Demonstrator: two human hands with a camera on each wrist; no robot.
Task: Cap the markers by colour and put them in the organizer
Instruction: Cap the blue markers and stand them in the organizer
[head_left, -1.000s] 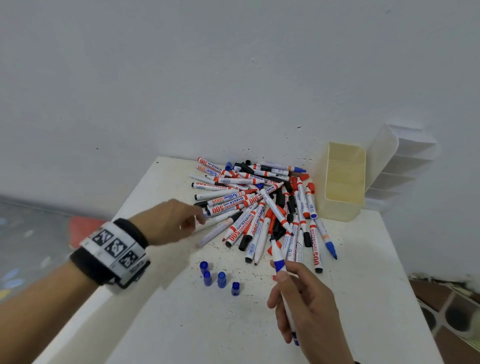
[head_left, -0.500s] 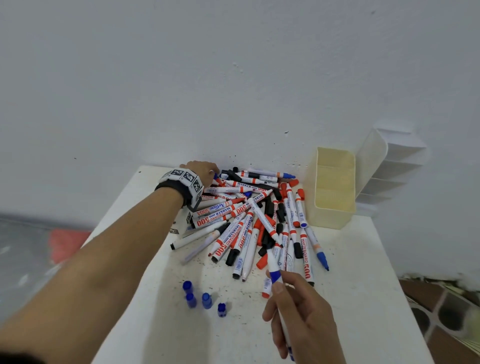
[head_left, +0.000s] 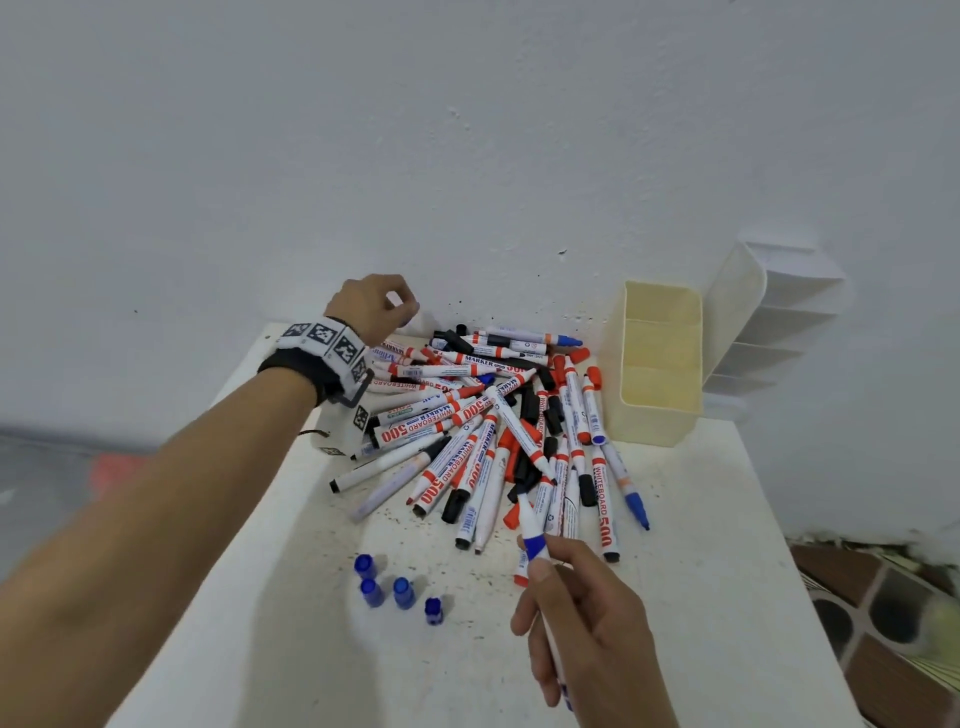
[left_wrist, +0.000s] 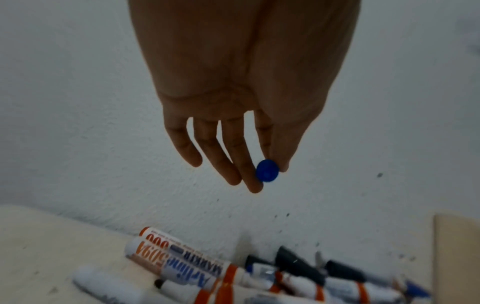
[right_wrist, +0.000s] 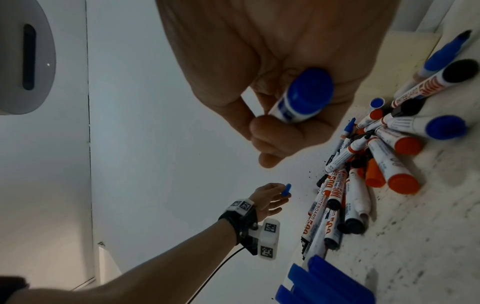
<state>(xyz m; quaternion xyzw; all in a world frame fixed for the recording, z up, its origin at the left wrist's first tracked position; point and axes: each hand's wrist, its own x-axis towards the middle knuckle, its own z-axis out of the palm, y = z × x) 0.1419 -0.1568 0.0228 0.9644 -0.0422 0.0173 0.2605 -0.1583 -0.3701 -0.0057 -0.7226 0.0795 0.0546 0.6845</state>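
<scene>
- 1 white desk (head_left: 701, 597) carries everything, its back edge against the wall.
- 1 cream organizer (head_left: 655, 413) stands at the desk's back right corner, open side up; no markers show inside it, so filing is, I judge, barely begun.
- Dozens of markers lie in a heap (head_left: 483, 426) from the back edge toward the middle, red, black and blue mixed, many uncapped, with loose caps among them.
- The right hand (head_left: 587, 618) curls round 1 blue marker (head_left: 535, 540) near the front edge, bare tip pointing up and away, probably presented for capping.
- The left hand (head_left: 371, 312) is raised above the heap's back left end, pinching 1 blue cap (left_wrist: 267, 171) between thumb and fingertips, other fingers loose; the colours match, so joining them looks next.
- 4 blue caps (head_left: 397, 584) stand just in front of the heap, seemingly sorted out ready.
</scene>
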